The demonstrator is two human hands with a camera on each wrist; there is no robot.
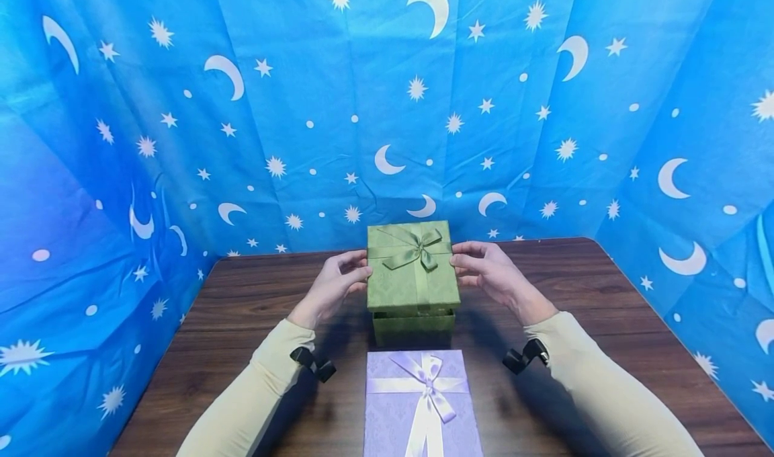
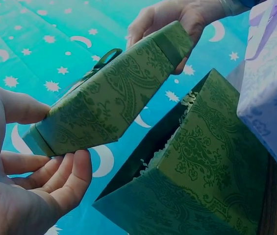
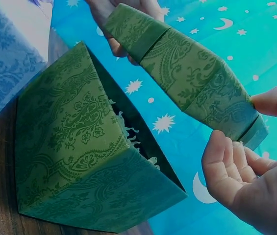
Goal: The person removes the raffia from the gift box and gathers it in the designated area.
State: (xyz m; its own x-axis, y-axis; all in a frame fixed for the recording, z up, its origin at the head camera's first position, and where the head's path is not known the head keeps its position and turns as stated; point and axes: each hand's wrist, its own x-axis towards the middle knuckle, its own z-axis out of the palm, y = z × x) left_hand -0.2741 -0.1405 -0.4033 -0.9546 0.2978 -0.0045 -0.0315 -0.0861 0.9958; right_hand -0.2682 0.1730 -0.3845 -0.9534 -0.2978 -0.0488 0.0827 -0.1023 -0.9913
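Observation:
A green box lid (image 1: 396,284) with a satin ribbon and bow is held level above its green box base (image 1: 414,329). My left hand (image 1: 334,283) pinches the lid's left edge between thumb and fingers; my right hand (image 1: 491,274) pinches the right edge the same way. Both wrist views show a gap between the lid (image 2: 109,98) and the open-topped base (image 3: 74,132). Pale shredded filler (image 3: 123,128) peeks over the base's rim. The rest of the base's inside is hidden.
In front of the green base, nearer to me, lies a lilac gift box (image 1: 387,417) with a ribbon bow. The dark wooden table (image 1: 254,296) ends at the back against a blue curtain (image 1: 338,175) with moons and stars, which also hangs at both sides.

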